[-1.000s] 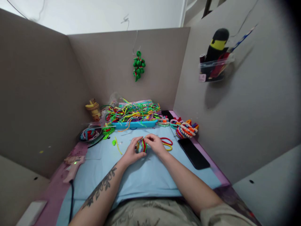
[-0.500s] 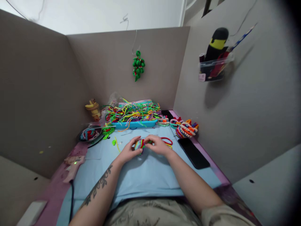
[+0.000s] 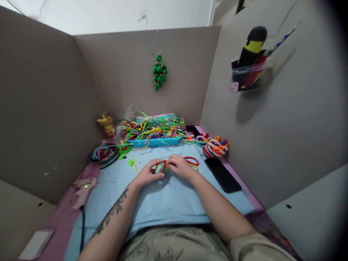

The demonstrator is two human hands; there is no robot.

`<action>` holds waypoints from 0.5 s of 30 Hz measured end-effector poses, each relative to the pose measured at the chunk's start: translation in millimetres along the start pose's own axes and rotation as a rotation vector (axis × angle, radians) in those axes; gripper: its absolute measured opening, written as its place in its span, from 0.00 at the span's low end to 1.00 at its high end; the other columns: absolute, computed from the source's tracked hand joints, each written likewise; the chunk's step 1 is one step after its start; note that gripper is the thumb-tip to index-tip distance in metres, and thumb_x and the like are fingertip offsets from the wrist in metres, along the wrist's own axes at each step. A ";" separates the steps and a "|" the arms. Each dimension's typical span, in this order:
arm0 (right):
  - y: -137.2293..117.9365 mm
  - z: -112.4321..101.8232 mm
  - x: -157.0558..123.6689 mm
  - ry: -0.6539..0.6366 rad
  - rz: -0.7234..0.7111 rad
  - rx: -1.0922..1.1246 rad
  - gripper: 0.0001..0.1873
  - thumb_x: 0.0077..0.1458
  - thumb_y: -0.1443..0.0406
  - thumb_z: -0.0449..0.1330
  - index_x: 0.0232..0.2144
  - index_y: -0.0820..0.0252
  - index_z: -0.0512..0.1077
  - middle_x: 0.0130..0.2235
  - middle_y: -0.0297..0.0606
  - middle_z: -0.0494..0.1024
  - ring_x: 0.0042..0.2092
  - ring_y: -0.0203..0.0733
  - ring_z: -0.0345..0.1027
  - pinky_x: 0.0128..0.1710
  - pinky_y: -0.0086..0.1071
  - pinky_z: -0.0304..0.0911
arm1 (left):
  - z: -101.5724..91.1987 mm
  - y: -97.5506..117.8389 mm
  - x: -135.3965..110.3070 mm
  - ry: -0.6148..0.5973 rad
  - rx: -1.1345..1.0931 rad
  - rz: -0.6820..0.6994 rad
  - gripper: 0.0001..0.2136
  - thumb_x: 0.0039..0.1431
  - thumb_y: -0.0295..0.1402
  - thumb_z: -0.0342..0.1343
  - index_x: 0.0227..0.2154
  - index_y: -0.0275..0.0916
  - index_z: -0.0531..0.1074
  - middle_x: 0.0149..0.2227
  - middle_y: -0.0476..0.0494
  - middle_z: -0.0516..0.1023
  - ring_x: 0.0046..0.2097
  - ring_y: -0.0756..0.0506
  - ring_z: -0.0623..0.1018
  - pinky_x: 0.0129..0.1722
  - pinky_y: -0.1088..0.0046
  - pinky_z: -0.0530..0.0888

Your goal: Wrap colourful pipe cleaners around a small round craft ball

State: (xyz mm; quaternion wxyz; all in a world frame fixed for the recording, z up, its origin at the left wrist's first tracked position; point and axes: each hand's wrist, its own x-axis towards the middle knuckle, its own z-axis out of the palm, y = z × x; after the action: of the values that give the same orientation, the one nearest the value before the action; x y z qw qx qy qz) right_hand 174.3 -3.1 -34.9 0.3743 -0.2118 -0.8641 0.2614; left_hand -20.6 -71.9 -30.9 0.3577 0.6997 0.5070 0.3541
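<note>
Both hands meet over the light blue mat (image 3: 168,199) near the middle of the desk. My left hand (image 3: 145,174) cups a small multicoloured pipe-cleaner ball (image 3: 161,167) from the left, fingers curled round it. My right hand (image 3: 179,166) pinches the same ball from the right with closed fingertips. Just behind my right hand lie red and yellow pipe-cleaner loops (image 3: 193,162). A short yellow-green piece (image 3: 132,162) lies left of my left hand.
A blue tray (image 3: 154,141) heaped with coloured pipe cleaners stands at the back. Finished coiled pieces (image 3: 214,146) sit at the back right, a black phone (image 3: 223,174) right of the mat, a dark bowl (image 3: 102,153) and a pink glue gun (image 3: 83,188) at left. Grey partitions enclose the desk.
The ball has been turned between both hands, and they sit slightly farther back on the mat. The camera has tilted a little.
</note>
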 end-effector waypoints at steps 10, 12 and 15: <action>5.0 -2.5 -0.9 -0.003 0.064 0.016 0.06 0.51 0.73 0.57 0.28 0.61 0.74 0.30 0.35 0.72 0.35 0.36 0.66 0.37 0.29 0.59 | 0.1 3.6 -1.2 -0.017 0.030 0.032 0.27 0.46 0.43 0.63 0.50 0.43 0.69 0.55 0.40 0.67 0.55 0.39 0.67 0.45 0.68 0.71; 4.5 -2.2 -0.6 -0.004 0.066 0.012 0.06 0.51 0.73 0.57 0.28 0.61 0.73 0.30 0.35 0.72 0.35 0.37 0.66 0.37 0.30 0.59 | 0.7 3.2 -1.2 -0.013 0.031 0.037 0.27 0.46 0.43 0.63 0.50 0.43 0.69 0.55 0.40 0.67 0.55 0.38 0.67 0.45 0.67 0.71; 6.0 -3.6 0.2 0.035 0.093 0.054 0.04 0.52 0.70 0.59 0.29 0.60 0.74 0.31 0.35 0.73 0.35 0.37 0.66 0.37 0.30 0.59 | 0.3 2.8 -1.1 -0.004 0.010 0.030 0.27 0.46 0.43 0.63 0.51 0.44 0.68 0.55 0.41 0.67 0.55 0.38 0.67 0.44 0.67 0.72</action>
State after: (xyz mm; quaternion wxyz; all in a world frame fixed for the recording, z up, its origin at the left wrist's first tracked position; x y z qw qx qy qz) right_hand 177.9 2.7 -36.4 0.3824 -0.2460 -0.8393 0.2981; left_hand -19.4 -73.6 -28.8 0.3497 0.7097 0.4976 0.3556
